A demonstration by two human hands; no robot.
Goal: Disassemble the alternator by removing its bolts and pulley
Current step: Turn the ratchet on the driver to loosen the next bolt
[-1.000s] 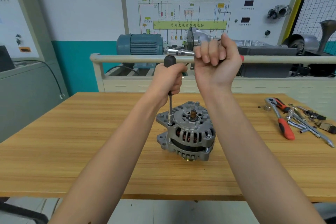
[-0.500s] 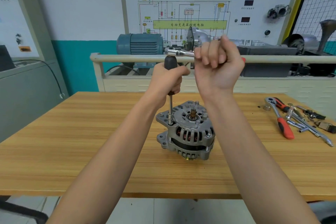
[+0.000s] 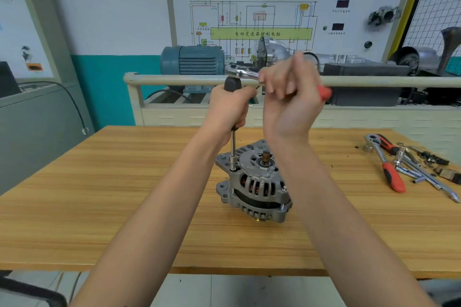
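Note:
A grey alternator (image 3: 254, 183) stands on the wooden table (image 3: 99, 194), shaft end up and its pulley underneath, mostly hidden. A long nut driver (image 3: 233, 147) with a black handle stands upright on a bolt at the alternator's left rim. My left hand (image 3: 230, 107) grips that black handle. My right hand (image 3: 290, 97) holds a chrome ratchet (image 3: 240, 73) with a red grip, whose head sits on top of the driver handle. The fingers of the right hand are curled around the ratchet's grip.
A second red-handled ratchet (image 3: 389, 167), chrome wrenches (image 3: 424, 174) and small loose parts lie on the table at the right. Behind the table run a cream rail (image 3: 174, 80), a blue motor (image 3: 193, 60) and a wiring panel.
My right hand and the ratchet handle have swung slightly; its fingers look blurred in motion. The left hand, driver and alternator stay in place.

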